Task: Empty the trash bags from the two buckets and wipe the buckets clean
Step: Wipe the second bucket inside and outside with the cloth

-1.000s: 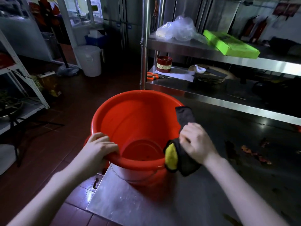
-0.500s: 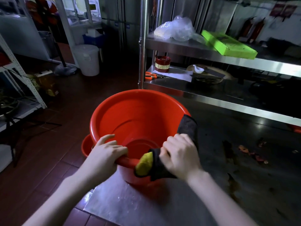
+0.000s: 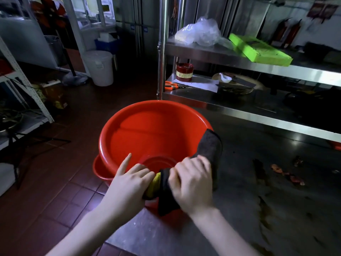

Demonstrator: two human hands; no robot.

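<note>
An empty red bucket stands at the left corner of a steel table. A second red rim shows beneath it on the left. My left hand grips the near rim, index finger stretched up over the inside wall. My right hand holds a dark cloth with a yellow side, folded over the near rim right beside my left hand. The cloth's free end lies along the bucket's right rim.
A steel rack behind the table carries a clear plastic bag, a green box, a red tin and orange scissors. A white lidded bucket stands on the tiled floor. Red scraps lie on the table.
My right hand slid the cloth along the near rim from the right side leftward until it met my left hand. My left hand stayed gripping the rim.
</note>
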